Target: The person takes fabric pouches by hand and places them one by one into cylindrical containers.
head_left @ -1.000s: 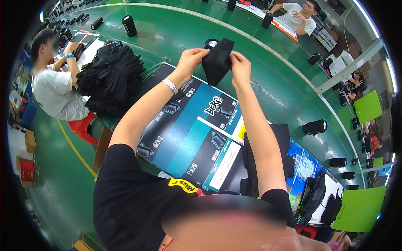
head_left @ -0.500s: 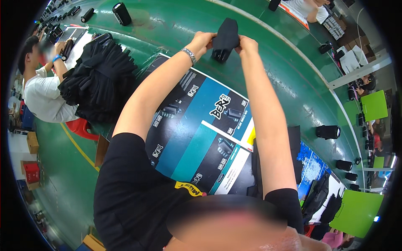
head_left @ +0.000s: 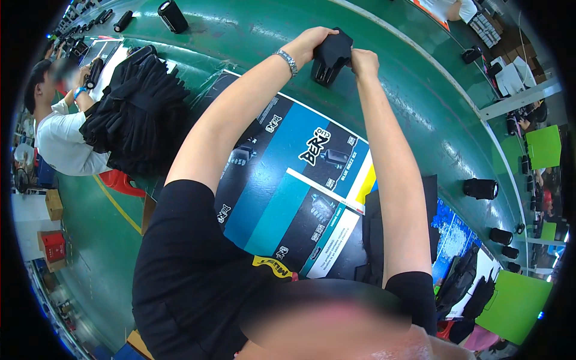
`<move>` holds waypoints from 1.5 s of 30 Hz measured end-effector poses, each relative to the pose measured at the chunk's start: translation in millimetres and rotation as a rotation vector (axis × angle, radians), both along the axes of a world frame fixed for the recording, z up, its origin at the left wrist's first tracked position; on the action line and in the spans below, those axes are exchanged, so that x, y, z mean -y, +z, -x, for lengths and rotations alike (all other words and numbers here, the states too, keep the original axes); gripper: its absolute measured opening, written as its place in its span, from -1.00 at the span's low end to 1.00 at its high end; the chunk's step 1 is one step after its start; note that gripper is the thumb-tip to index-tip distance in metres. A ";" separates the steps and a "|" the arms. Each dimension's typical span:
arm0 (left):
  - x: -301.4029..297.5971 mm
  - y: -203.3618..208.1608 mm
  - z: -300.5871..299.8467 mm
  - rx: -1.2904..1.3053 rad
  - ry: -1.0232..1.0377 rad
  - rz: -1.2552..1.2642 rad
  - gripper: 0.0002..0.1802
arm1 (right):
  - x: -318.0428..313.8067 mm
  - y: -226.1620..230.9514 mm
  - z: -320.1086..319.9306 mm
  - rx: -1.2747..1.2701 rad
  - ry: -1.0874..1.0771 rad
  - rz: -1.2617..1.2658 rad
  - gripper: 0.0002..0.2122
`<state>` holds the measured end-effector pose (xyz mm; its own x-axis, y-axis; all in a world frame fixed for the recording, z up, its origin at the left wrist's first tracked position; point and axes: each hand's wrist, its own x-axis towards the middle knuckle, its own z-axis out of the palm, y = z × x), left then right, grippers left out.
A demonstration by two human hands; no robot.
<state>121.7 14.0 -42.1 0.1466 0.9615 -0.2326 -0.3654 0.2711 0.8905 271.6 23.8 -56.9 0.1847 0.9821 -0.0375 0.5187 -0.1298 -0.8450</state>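
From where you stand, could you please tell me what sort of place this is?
Most likely a factory assembly line: black cylinders sit spaced along a long green surface, a big pile of black cloth lies to the left, and a co-worker sits beyond it.

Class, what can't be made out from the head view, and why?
Head view:
- Dark cylinder: far part hidden by the black cloth.
- Upper-right co-worker: head cut off by the top edge.
- Bottom centre: masked by a blurred patch.
- Farthest upper-left dark objects: too small.
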 end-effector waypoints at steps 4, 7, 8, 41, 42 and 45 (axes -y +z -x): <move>-5.7 -16.9 -9.3 -0.047 0.140 -0.031 -0.74 | 8.5 -1.5 -15.2 0.002 0.028 0.082 -0.81; -3.6 -48.0 -11.5 -0.094 0.183 -0.094 -0.74 | 9.9 -14.2 -15.7 0.078 -0.029 0.045 -0.79; -4.0 -57.4 -11.9 -0.122 0.197 -0.097 -0.74 | 12.2 -16.4 -16.9 0.079 -0.033 0.055 -0.79; 57.8 -16.4 -71.2 0.564 0.394 -0.066 -0.52 | 130.5 49.4 -74.4 -1.015 0.153 -0.388 -0.52; 63.5 -15.3 -66.6 0.351 0.387 -0.086 -0.56 | 129.2 56.4 -83.1 -0.575 0.108 -0.545 -0.49; 74.9 17.9 -81.7 0.026 0.340 -0.187 -0.60 | 122.9 48.3 -106.0 0.051 0.105 -0.745 -0.42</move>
<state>203.5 -60.9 -24.1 -0.1839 0.9817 -0.0489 -0.4293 -0.0355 0.9025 377.6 -99.0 -8.6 0.0724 0.7571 0.6493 0.5375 0.5188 -0.6648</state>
